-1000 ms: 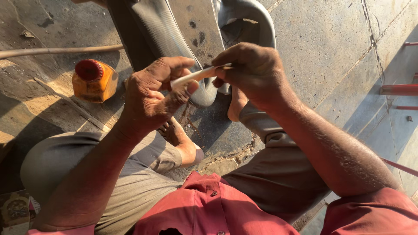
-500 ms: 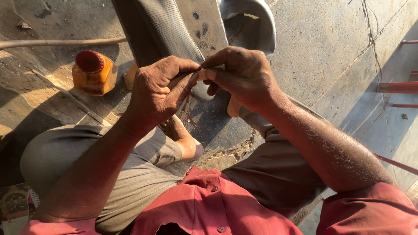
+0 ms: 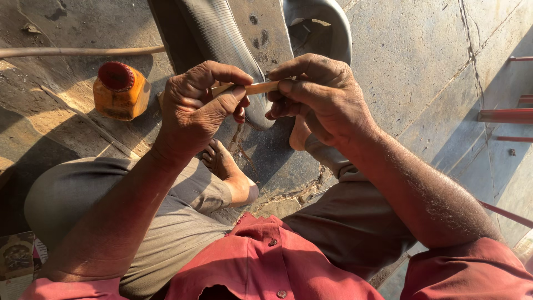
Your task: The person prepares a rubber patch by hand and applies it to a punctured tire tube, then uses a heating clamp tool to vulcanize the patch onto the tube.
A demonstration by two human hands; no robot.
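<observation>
hands meet chest-high over the ground, both on 1 pale stick (image 3: 256,88). left hand (image 3: 195,111) curls round its near end, thumb and forefinger pinching it, other fingers folded in. right hand (image 3: 317,95) pinches the far end between thumb and fingertips, remaining fingers bent under. stick lies level between them, mid-span bare. compared with 1 s ago, the stick has dropped from a slant to near flat and the hands have drawn closer, so less of it shows; grip looks tighter, fine work at the stick seems under way. black rubber tube (image 3: 216,39) lies just beyond, on the concrete. orange jar (image 3: 119,90) with red lid stands left, apart. bare foot (image 3: 230,175) below the hands.
</observation>
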